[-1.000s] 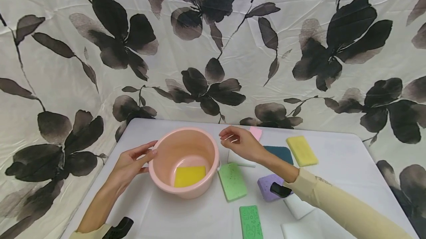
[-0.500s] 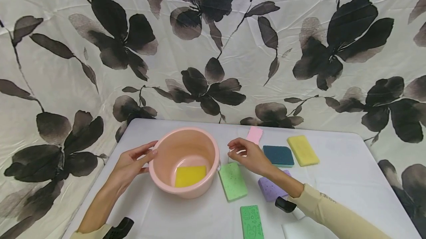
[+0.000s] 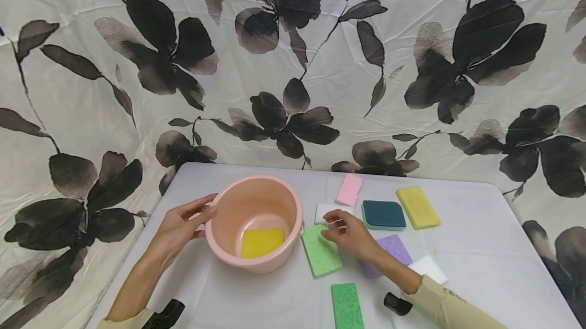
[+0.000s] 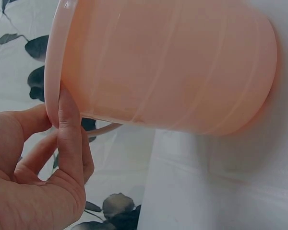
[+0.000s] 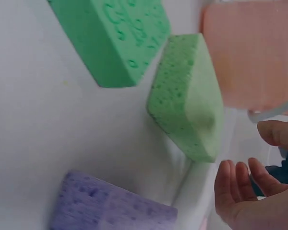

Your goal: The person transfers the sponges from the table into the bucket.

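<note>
Dropping right hand from frame centre toward light green sponge, fingers loosely curled, probably not touching | left hand fingers straight on pink bucket rim, unmoved

The purple sponge lay partly hidden under the right hand, the embossed green sponge was cut off by the bottom edge, and the bucket wall hid part of the yellow sponge.
</note>
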### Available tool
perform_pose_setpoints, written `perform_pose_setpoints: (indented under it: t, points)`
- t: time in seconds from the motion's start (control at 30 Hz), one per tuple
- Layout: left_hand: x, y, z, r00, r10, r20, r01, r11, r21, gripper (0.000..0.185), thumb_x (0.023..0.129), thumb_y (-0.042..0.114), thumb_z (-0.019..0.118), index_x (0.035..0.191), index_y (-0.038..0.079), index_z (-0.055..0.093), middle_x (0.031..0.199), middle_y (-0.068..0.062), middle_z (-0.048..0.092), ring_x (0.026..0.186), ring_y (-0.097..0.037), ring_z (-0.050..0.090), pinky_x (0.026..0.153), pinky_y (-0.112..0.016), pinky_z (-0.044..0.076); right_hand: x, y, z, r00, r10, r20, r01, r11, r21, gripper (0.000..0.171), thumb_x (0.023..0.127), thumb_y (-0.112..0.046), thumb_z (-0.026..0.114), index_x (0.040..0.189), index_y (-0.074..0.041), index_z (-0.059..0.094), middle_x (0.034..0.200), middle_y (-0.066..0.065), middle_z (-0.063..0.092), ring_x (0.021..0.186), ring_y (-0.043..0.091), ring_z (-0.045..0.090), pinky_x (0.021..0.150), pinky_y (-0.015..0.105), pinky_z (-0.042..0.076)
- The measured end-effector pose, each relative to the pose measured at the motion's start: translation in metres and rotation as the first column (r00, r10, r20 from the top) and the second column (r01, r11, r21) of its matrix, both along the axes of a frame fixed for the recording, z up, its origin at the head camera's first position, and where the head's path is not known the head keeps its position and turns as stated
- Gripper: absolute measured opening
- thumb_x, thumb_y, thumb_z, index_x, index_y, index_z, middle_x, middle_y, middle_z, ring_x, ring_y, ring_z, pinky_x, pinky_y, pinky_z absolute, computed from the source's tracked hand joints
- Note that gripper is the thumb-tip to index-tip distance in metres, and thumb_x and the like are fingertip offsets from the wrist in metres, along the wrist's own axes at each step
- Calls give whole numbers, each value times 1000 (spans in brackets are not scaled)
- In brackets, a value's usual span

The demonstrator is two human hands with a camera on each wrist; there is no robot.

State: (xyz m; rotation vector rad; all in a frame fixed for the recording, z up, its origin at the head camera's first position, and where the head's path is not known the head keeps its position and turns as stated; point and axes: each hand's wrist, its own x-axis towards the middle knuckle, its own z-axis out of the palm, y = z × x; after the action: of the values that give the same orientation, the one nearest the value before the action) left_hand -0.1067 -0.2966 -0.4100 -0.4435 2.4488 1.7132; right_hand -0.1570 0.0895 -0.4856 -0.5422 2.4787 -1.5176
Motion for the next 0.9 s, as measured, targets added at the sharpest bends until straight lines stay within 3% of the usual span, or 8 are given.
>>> perform_pose_setpoints:
  t: [0.4, 0.67, 0.9]
  points:
    - [2, 3, 3, 1000, 5, 9, -5, 1000, -5, 67, 96, 42, 73, 153, 15, 51, 135, -15, 56, 92, -8, 65, 79, -24, 60, 17, 2, -22, 1000, -31, -5, 31, 995, 93, 41, 87, -11, 83, 119, 4, 61, 105, 11, 63, 92, 23, 63, 80, 34, 57]
    - [2, 2, 1, 1000, 9, 9, -9, 1000, -7, 68, 95, 43, 73, 153, 15, 51, 134, -15, 56, 91, -9, 65, 78, -24, 60, 22, 1, -21, 1000, -24, -5, 24, 990, 142, 44, 86, -14, 83, 118, 6, 62, 104, 13, 63, 93, 25, 64, 80, 41, 58]
    - [2, 1, 2, 1000, -5, -19, 5, 1000, 23, 65, 97, 38, 73, 153, 14, 50, 133, -15, 57, 92, -5, 65, 78, -25, 60, 21, -1, -18, 998, 21, -65, -11, 990, 143, 40, 87, -16, 82, 115, 0, 59, 100, 10, 65, 87, 21, 65, 75, 32, 56]
